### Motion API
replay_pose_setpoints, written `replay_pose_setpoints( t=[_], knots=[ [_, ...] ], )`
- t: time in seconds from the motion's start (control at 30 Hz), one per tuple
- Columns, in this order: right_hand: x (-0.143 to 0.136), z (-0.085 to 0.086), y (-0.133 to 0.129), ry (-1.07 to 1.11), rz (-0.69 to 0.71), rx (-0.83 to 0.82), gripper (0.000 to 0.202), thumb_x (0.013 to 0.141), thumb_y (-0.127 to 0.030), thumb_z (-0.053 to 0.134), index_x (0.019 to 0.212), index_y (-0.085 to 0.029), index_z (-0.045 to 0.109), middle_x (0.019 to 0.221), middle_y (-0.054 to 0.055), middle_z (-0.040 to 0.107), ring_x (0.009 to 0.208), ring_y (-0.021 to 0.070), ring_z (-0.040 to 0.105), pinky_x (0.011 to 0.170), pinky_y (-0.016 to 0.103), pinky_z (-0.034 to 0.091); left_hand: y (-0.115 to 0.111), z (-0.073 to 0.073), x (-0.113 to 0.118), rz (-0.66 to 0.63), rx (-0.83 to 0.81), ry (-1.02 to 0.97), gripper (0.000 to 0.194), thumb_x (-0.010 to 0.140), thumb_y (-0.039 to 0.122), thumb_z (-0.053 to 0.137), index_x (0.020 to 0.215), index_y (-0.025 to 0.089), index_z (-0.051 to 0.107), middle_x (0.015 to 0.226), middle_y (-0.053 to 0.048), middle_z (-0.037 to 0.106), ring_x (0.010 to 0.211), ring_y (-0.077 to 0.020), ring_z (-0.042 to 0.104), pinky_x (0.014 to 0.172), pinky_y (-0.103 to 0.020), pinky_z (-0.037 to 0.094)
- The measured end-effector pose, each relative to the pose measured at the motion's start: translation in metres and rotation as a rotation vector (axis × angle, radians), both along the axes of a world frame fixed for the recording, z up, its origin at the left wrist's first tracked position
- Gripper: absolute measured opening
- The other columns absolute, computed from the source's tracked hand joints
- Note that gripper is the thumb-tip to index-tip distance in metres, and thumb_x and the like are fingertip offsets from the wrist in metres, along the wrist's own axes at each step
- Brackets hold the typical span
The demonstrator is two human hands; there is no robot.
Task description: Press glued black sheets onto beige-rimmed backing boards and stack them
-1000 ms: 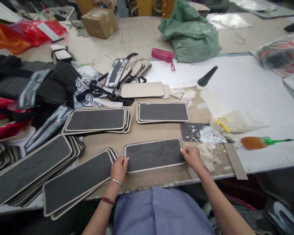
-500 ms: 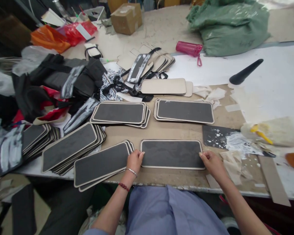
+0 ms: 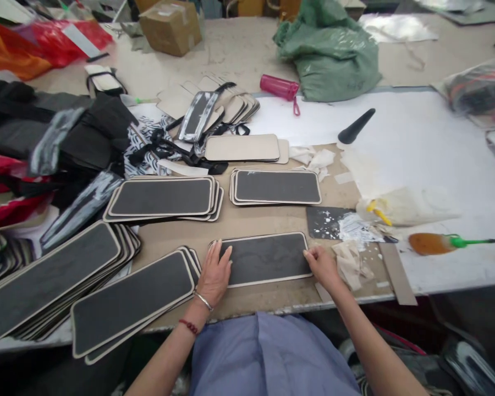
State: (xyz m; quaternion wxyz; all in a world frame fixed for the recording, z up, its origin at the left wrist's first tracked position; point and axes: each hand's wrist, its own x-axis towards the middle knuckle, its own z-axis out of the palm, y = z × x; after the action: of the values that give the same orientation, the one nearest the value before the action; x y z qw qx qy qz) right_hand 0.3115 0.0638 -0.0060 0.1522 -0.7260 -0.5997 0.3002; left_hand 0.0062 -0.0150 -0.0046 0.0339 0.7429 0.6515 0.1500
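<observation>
Moved left hand [image 3: 213,278] from edge onto board [image 3: 268,256] on counter [image 3: 268,298], half open, just touching; pinching other end with right hand [image 3: 324,267]. Could go crooked from pushing one side harder.

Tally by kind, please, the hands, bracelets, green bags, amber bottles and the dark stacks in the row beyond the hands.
Left hand and right hand: 2
Silver bracelet and red bracelet: 2
Green bag: 1
Amber bottle: 1
Left stack and right stack: 2
Total: 8
</observation>
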Motion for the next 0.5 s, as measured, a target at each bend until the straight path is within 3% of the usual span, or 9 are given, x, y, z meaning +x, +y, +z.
replay_pose_setpoints(
  t=[0.13, 0.5],
  knots=[
    [-0.001, -0.001, -0.001, 0.006, -0.016, 0.009, 0.024, 0.072, -0.042, 0.043, 0.058, -0.021, 0.045, 0.055, 0.001, 0.054, 0.055, 0.0170, 0.051, 0.055, 0.028, 0.034, 0.003, -0.006, 0.012, 0.036, -0.029, 0.011, 0.053, 0.086, 0.035, 0.047, 0.132, 0.010, 0.038, 0.144, -0.023, 0.023, 0.134, -0.0358, 0.017, 0.103, -0.055, 0.031],
    [-0.003, -0.001, -0.002, 0.001, -0.008, 0.035, 0.019, 0.072, -0.036, 0.043, 0.059, -0.022, 0.042, 0.056, 0.002, 0.052, 0.054, 0.0164, 0.047, 0.055, 0.028, 0.033, 0.004, -0.008, 0.016, 0.060, -0.038, 0.029, 0.059, 0.084, 0.038, 0.051, 0.135, 0.012, 0.035, 0.148, -0.020, 0.014, 0.135, -0.0350, 0.013, 0.105, -0.056, 0.028]
  ],
)
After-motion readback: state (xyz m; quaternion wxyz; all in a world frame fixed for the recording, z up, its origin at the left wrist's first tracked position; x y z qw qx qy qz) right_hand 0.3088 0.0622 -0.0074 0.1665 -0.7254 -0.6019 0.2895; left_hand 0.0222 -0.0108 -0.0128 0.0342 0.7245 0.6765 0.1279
